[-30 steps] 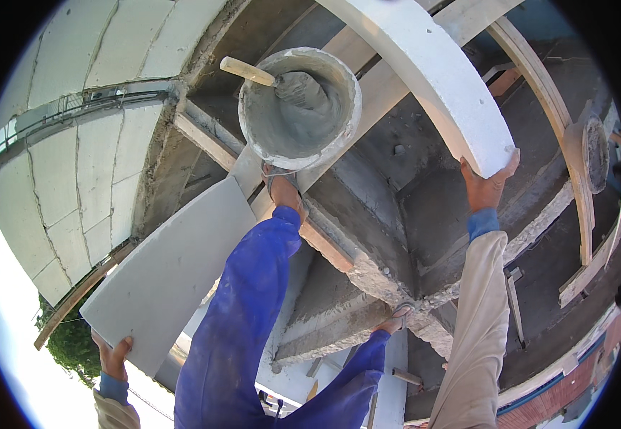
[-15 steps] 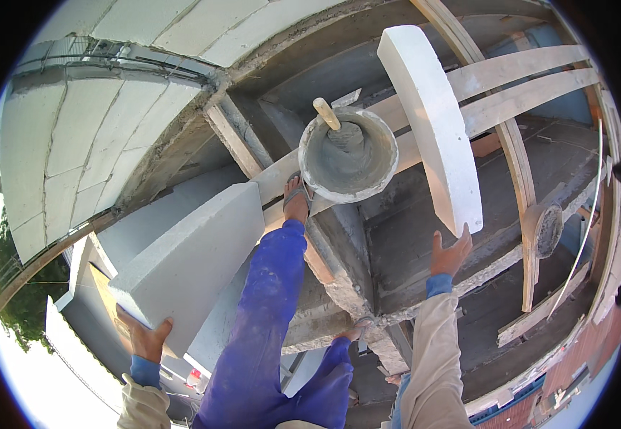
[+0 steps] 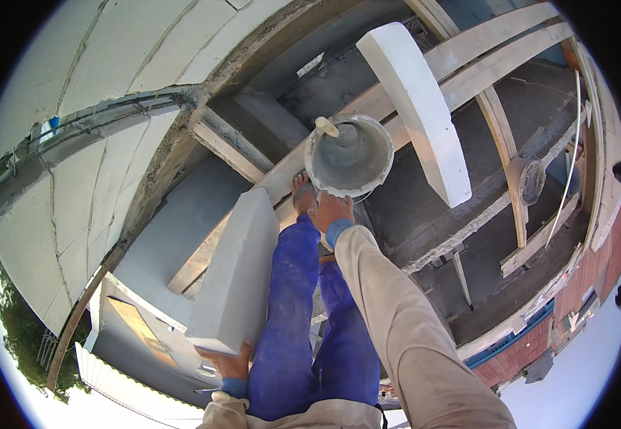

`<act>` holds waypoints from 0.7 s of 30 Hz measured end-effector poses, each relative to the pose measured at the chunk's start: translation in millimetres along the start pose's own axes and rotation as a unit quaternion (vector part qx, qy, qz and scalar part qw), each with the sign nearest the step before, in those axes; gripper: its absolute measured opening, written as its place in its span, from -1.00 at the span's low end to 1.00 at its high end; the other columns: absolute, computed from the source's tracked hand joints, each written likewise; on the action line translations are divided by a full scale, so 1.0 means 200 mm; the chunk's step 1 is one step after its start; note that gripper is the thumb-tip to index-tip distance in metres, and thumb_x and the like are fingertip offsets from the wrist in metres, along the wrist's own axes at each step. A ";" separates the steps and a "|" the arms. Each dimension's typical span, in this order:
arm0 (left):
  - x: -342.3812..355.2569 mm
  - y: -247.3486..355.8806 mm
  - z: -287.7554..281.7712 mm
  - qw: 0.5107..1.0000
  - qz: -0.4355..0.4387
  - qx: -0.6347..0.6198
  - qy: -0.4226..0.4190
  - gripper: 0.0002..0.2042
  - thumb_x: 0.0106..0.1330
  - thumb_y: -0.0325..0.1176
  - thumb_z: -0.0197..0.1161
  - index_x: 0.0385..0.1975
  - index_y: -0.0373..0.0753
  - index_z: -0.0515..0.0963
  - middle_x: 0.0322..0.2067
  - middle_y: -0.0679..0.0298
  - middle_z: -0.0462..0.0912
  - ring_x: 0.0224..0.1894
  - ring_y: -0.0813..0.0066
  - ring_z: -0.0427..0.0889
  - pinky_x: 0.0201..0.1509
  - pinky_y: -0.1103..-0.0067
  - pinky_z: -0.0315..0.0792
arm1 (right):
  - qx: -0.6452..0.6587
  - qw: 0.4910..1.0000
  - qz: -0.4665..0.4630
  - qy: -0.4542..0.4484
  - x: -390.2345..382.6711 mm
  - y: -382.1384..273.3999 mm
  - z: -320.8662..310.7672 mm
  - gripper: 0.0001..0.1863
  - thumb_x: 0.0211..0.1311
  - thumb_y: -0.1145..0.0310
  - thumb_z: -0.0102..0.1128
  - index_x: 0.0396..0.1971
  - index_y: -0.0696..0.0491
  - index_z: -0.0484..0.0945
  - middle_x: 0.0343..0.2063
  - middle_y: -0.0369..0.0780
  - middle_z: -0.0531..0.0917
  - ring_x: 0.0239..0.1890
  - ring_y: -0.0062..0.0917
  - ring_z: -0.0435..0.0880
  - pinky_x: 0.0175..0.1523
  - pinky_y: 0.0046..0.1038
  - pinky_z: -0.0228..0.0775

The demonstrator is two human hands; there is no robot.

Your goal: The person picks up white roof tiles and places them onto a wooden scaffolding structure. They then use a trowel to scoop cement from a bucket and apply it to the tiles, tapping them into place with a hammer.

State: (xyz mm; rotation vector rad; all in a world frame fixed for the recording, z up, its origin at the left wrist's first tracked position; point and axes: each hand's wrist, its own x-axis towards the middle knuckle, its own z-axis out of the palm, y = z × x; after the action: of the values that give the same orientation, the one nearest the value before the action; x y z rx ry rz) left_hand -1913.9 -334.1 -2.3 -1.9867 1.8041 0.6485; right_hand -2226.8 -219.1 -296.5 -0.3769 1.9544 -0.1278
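My left hand (image 3: 228, 361) grips the near end of a pale aerated-concrete block (image 3: 233, 268), its fingers under the lower edge. The block slants forward beside my left leg, its far end over the wooden planks. My right hand (image 3: 333, 211) is closed on the near rim of a mortar bucket (image 3: 384, 151). Grey wet mortar (image 3: 357, 154) lines the bucket, and the light wooden handle (image 3: 327, 127) of a tool sticks up at its left rim; the tool's head is hidden. A second white block (image 3: 425, 118) lies across the planks to the right of the bucket.
Two long planks (image 3: 496, 43) run under the bucket and the second block, above a deep dark space between concrete beams. Timber props (image 3: 504, 157) cross at the right. A block wall (image 3: 81, 193) rises at the left. My foot (image 3: 303, 194) stands on the planks.
My right hand has moved left from the second block to the bucket's rim. The left-hand block has swung closer to my leg and points more straight ahead. My view has shifted.
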 end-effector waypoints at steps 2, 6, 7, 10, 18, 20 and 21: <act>0.01 0.00 -0.06 0.999 0.020 0.029 -0.027 0.27 0.00 -0.17 0.61 0.45 -0.42 -0.38 0.33 -0.35 0.07 0.38 -0.23 0.21 0.49 0.09 0.16 | 0.011 0.999 -0.005 0.043 -0.02 0.00 -0.08 -0.43 0.26 -0.05 0.25 0.05 0.10 0.50 -0.01 -0.01 0.71 0.13 -0.10 0.64 0.32 -0.08 0.30; 0.22 0.05 -0.32 0.980 -0.087 -0.061 -0.167 0.08 0.24 0.14 0.42 0.44 -0.47 -0.11 0.30 -0.25 0.24 0.35 -0.17 0.32 0.42 0.09 0.27 | 0.040 0.998 -0.004 0.047 -0.07 0.06 -0.23 -0.52 0.29 -0.04 0.24 -0.13 0.12 0.58 -0.25 0.02 0.76 -0.09 -0.03 0.73 0.07 -0.05 0.48; 0.24 0.07 -0.35 0.956 -0.156 -0.208 -0.134 -0.03 0.36 0.28 0.21 0.44 -0.46 0.04 0.31 -0.13 0.35 0.33 -0.07 0.41 0.35 0.06 0.35 | 0.056 0.996 -0.025 0.061 -0.08 0.07 -0.26 -0.54 0.30 -0.04 0.23 -0.17 0.12 0.59 -0.29 0.02 0.75 -0.13 -0.02 0.73 0.03 -0.06 0.50; 0.59 0.23 -0.53 0.888 -0.221 -0.173 -0.364 0.04 0.33 0.46 0.08 0.53 -0.31 0.05 0.37 -0.04 0.34 0.33 0.03 0.44 0.31 0.11 0.41 | 0.087 0.991 -0.033 0.099 -0.13 0.15 -0.31 -0.55 0.32 -0.04 0.23 -0.28 0.12 0.61 -0.39 0.03 0.74 -0.23 -0.01 0.74 -0.09 -0.07 0.54; 1.18 0.90 0.39 0.805 -0.079 0.401 -0.429 0.18 0.01 0.64 0.19 0.38 -0.38 0.35 0.07 -0.06 0.60 0.17 0.17 0.56 0.22 0.23 0.47 | 0.266 0.959 0.049 0.083 -0.77 0.44 -0.14 -0.56 0.32 -0.02 0.25 -0.31 0.13 0.62 -0.47 -0.03 0.72 -0.31 -0.07 0.74 -0.16 -0.11 0.55; 1.22 0.89 0.61 0.784 -0.028 0.453 -0.423 0.14 -0.05 0.59 0.29 0.27 -0.41 0.45 0.07 -0.13 0.59 0.18 0.10 0.57 0.24 0.27 0.47 | 0.306 0.944 0.081 0.088 -0.94 0.50 -0.04 -0.56 0.31 -0.02 0.27 -0.31 0.14 0.61 -0.48 -0.04 0.71 -0.34 -0.09 0.74 -0.20 -0.13 0.54; 1.25 0.86 0.70 0.780 0.009 0.470 -0.413 0.12 -0.07 0.57 0.33 0.25 -0.42 0.46 0.07 -0.15 0.59 0.19 0.08 0.57 0.25 0.28 0.47 | 0.330 0.934 0.100 0.090 -0.99 0.55 0.01 -0.55 0.31 -0.02 0.29 -0.32 0.15 0.60 -0.48 -0.05 0.71 -0.35 -0.10 0.74 -0.22 -0.14 0.54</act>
State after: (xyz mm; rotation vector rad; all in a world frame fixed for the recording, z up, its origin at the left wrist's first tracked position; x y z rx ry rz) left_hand -2078.4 -477.0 -254.6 -0.7924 1.1769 0.3755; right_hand -2175.1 -51.6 -152.6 0.2876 1.9814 -0.6847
